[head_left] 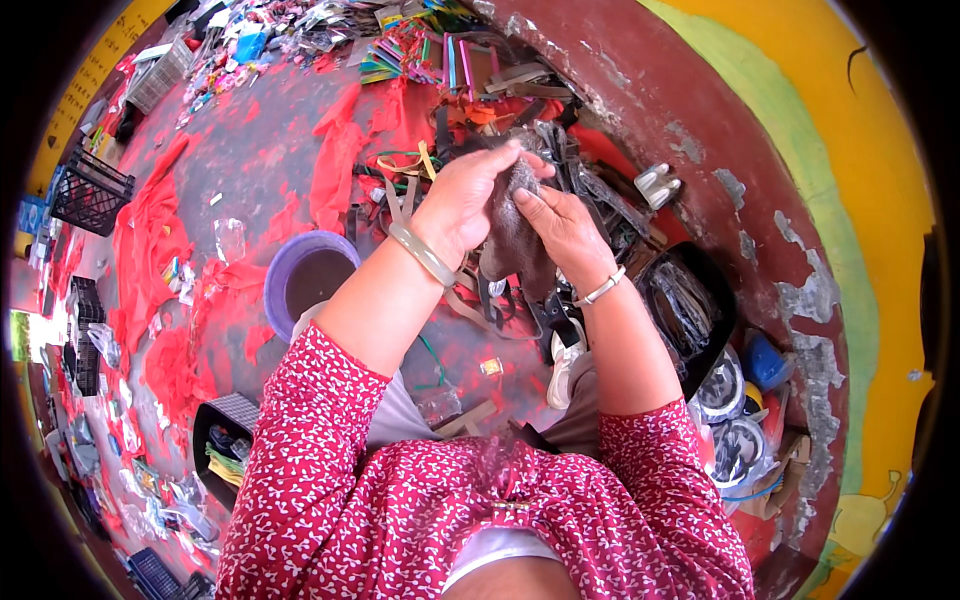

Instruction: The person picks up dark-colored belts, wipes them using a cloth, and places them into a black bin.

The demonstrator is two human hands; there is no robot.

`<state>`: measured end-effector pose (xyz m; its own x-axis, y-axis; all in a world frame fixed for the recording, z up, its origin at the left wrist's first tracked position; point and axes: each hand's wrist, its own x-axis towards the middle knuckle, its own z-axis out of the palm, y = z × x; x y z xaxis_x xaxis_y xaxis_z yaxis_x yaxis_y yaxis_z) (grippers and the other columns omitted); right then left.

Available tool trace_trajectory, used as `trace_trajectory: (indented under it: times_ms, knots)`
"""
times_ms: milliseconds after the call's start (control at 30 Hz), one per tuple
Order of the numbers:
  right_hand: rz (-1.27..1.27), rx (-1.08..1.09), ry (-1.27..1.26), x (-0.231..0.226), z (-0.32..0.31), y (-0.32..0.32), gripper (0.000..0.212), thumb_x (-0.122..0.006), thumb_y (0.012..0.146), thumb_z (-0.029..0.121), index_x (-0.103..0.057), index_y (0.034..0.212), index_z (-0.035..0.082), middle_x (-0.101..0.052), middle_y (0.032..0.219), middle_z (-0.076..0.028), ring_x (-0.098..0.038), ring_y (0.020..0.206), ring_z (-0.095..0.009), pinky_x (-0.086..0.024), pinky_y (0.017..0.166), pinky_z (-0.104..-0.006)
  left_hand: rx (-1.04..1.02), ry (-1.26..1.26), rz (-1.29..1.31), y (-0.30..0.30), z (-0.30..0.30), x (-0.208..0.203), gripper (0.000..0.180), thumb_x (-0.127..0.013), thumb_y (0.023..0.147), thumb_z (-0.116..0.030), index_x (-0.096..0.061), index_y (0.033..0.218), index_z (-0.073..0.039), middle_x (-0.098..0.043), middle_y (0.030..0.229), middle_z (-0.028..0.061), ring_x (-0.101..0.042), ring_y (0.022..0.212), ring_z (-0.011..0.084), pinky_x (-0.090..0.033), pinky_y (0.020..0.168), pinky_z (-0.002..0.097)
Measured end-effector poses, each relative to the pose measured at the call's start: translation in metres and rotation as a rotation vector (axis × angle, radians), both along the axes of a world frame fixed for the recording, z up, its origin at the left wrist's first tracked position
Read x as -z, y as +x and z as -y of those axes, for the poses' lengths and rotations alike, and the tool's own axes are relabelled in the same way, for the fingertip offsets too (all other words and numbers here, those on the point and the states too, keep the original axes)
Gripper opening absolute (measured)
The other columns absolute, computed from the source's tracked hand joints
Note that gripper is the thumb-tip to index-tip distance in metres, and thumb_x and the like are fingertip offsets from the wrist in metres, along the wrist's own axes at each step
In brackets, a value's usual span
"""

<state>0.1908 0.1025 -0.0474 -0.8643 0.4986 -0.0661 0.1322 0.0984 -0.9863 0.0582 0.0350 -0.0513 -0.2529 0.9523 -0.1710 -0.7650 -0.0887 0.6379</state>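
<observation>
A soft dark brown cloth piece, like a sock or stocking, hangs in front of me between my two hands. My left hand is closed on its upper left side, with some fingertips hidden behind it. On the other side my right hand grips it, thumb lying across the front and fingers mostly hidden. The lower part of the cloth droops in loose folds below both hands. Beneath it lies a tangled heap of dark straps and belts.
A purple bucket stands left of my knees. To the right is a black bin of plastic-wrapped goods, near a peeling red wall. Black crates and torn red sheeting lie left; colourful sticks are piled ahead.
</observation>
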Motion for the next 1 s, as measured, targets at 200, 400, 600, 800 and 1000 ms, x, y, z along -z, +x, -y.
trace_trajectory:
  times_ms: [200,400,600,800,1000]
  knots:
    - [-0.068,-0.007,-0.249,0.01,0.003,-0.009,0.029,-0.05,0.09,0.025,-0.059,0.081,-0.001,-0.058,0.071,-0.002,-0.05,0.064,-0.007,-0.042,0.058,-0.0243,-0.216,0.039,-0.17,0.0,0.004,-0.011,0.029,-0.047,0.089,-0.021,-0.057,0.085,0.006,-0.061,0.087,0.017,-0.06,0.089,0.0256,-0.048,0.078,0.0353]
    - [-0.024,-0.127,-0.289,0.004,0.012,-0.009,0.024,-0.053,0.089,0.025,-0.059,0.084,0.002,-0.058,0.073,0.001,-0.051,0.064,-0.006,-0.042,0.058,-0.0216,-0.487,-0.029,-0.143,-0.024,0.0,-0.02,0.028,-0.048,0.089,-0.024,-0.057,0.077,0.0,-0.063,0.076,0.0165,-0.062,0.066,0.0209,-0.048,0.059,0.028]
    - [0.084,-0.21,-0.146,0.009,0.023,0.001,0.027,-0.05,0.09,0.025,-0.059,0.084,0.0,-0.054,0.067,0.003,-0.046,0.061,-0.005,-0.042,0.057,-0.0234,-0.607,-0.085,-0.079,-0.061,0.005,-0.024,0.026,-0.044,0.09,-0.021,-0.054,0.075,-0.001,-0.062,0.072,0.0142,-0.062,0.072,0.0233,-0.044,0.06,0.0304]
    - [0.142,-0.305,0.014,0.0,0.028,0.014,0.027,-0.05,0.09,0.026,-0.057,0.083,0.0,-0.051,0.062,0.002,-0.044,0.06,-0.006,-0.041,0.056,-0.0251,-0.669,-0.082,-0.036,-0.074,0.013,-0.032,0.023,-0.044,0.091,-0.017,-0.051,0.078,0.0,-0.059,0.077,0.0143,-0.062,0.075,0.0288,-0.048,0.064,0.0333]
    - [0.129,-0.386,0.111,0.004,0.029,0.025,0.026,-0.05,0.09,0.025,-0.055,0.083,0.0,-0.049,0.061,0.0,-0.04,0.06,-0.007,-0.039,0.055,-0.0274,-0.772,-0.066,-0.059,-0.112,0.023,-0.025,0.022,-0.044,0.09,-0.016,-0.05,0.079,0.002,-0.058,0.076,0.015,-0.062,0.073,0.0286,-0.049,0.066,0.0331]
